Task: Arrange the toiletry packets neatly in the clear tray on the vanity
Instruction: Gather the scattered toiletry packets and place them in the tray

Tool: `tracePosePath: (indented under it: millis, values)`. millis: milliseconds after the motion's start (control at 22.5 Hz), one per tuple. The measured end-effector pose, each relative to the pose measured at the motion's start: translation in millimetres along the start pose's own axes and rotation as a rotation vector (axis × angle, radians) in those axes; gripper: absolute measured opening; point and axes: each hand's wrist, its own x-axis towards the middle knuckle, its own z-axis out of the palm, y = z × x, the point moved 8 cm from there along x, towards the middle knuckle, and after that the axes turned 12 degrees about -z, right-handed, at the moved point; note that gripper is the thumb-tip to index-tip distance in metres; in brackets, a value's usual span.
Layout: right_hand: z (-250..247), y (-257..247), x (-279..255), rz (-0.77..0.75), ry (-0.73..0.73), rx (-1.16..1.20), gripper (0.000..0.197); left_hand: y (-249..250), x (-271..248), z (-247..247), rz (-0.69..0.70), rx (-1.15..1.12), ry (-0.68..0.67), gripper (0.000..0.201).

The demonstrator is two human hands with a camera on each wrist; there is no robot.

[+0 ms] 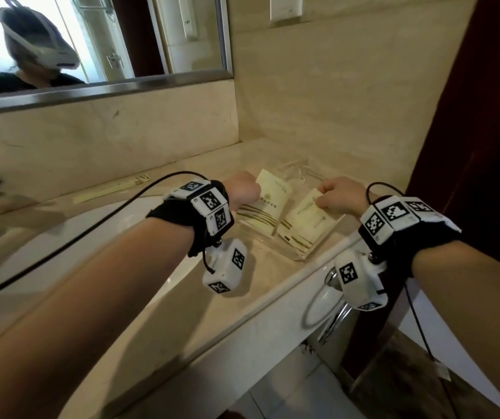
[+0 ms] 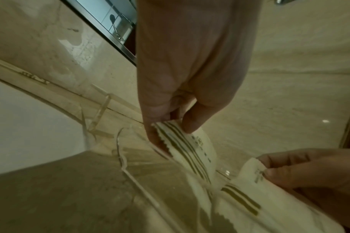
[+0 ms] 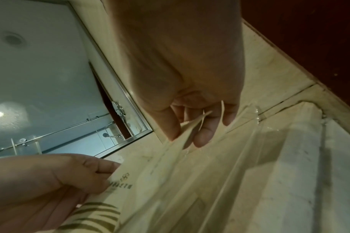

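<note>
Over the clear plastic tray [image 1: 298,255] on the beige worktop [image 1: 242,297], left hand [image 1: 244,190] and right hand [image 1: 338,196] each pinch a cream striped packet [image 1: 262,204], [image 1: 306,220]; lay both flat, edges parallel to the tray walls.

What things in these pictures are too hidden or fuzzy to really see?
- Head view: the print on the left packet is too small to read.
- Head view: the left hand covers that packet's near corner.
- Right wrist view: the clear tray blurs into the counter, so its edges are unclear.
- Left wrist view: the right packet is cut off by the picture's edge.
</note>
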Motion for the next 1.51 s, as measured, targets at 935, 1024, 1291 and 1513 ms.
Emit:
tracePosePath:
  millis: [935,1024,1291,1513]
  values:
    - [27.9,-22.6,-12.7,-0.042,-0.116,0.038,0.029,-23.5,-12.3,14.6,0.156,0.723,0.001,0.046]
    - [15.9,-27.6,-10.8,-0.079,0.009,0.210,0.025,-24.9,-12.5,11.7,0.181,0.721,0.016,0.048]
    - [8.2,-23.9,-13.8,-0.101,0.031,0.334,0.031,-20.2,-8.7,7.2,0.252,0.681,0.071,0.051]
    - [18.8,-12.2,-15.6,-0.060,-0.020,0.299,0.020,-27.6,-1.3,3.5,0.262,0.702,0.036,0.053]
